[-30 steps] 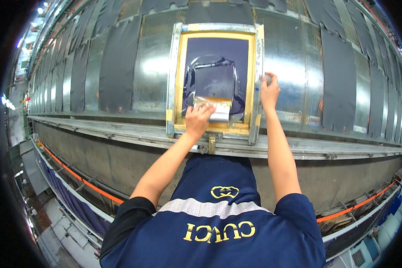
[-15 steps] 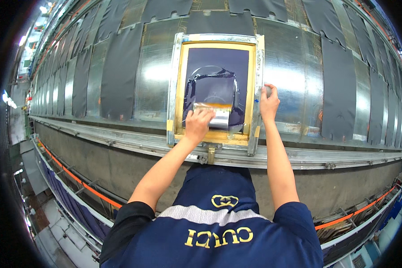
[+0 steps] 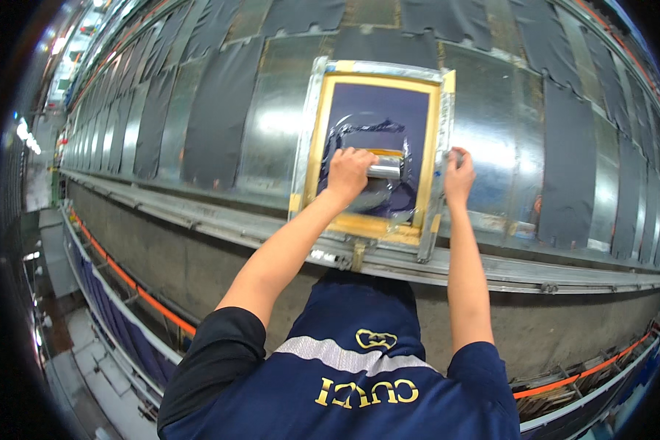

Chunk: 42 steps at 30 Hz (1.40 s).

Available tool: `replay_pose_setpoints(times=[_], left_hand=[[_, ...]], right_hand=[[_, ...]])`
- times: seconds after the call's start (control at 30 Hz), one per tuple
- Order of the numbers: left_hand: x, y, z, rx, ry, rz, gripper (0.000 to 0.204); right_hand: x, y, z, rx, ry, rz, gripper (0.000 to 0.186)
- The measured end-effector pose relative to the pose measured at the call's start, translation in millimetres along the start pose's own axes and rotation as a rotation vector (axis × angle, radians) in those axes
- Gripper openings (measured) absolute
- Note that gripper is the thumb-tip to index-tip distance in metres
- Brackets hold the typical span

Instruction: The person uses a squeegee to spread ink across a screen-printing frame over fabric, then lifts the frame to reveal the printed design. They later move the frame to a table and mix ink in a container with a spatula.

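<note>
A printing screen (image 3: 381, 99) in a yellow-edged metal frame (image 3: 311, 132) lies on a long metal table. My left hand (image 3: 349, 174) closes round one end of a squeegee (image 3: 386, 169), which has a shiny metal body and an orange strip along its far edge. The squeegee stands across the middle of the dark mesh. Dark, glossy ink (image 3: 403, 194) rings it in streaks, with a wet ridge beyond. At the frame's right rail, my right hand (image 3: 460, 177) has its fingers curled and its thumb against the metal; its fingertips are partly hidden.
Dark fabric pieces (image 3: 224, 117) and bare metal strips (image 3: 491, 139) alternate along the table. A metal rail (image 3: 506, 275) runs along the near edge, with a small bracket (image 3: 358, 257) below the frame. An orange-edged rack (image 3: 125, 271) stands low on the left.
My left hand has pushed the squeegee away from me, from the near end of the mesh to its middle. My right hand stays beside the right rail. The whole view has shifted and tilted slightly.
</note>
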<state>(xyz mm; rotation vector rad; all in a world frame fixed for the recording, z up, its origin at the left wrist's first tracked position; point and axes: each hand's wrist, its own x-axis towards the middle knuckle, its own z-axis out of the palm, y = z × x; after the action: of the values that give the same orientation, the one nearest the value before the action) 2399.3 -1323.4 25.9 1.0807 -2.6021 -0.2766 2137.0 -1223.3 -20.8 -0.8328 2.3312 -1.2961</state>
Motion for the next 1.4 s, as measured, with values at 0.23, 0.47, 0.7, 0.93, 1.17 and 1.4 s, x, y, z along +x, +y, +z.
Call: replay_pose_setpoints(times=[0.23,0.47,0.7,0.93,1.17,1.4], left_hand=[[-112.9,15.6,-34.0,-0.008,-0.094,0.048,0.031],[-133.7,-42.3,-97.8,-0.105,0.017,-0.038,0.044],[-170.4,-276.8,-204.3,-0.228,-0.15,-0.415,0.026],[-170.7,-433.8,-236.3,-0.189,-0.753,-0.249,0.04],[-114.6,-539.0,-208.5,-0.388,-1.298,-0.071,0.046],[-62.9,-545.1,-221.2,0.027,-0.307,-0.176,0.028]], right_hand=[[25.4,5.5,-5.4,0.118,-0.198,0.176,0.018],[-8.2,-102.6,45.3,0.122,-0.001,-0.1,0.017],[-136.0,-209.0,262.5,0.193,-0.029,-0.069,0.022],[-208.1,-273.6,388.8,0.192,-0.047,0.015,0.019],[-223.9,-297.3,440.5,0.105,-0.008,0.003,0.017],[-221.8,-289.9,442.4,0.091,-0.026,0.035,0.018]])
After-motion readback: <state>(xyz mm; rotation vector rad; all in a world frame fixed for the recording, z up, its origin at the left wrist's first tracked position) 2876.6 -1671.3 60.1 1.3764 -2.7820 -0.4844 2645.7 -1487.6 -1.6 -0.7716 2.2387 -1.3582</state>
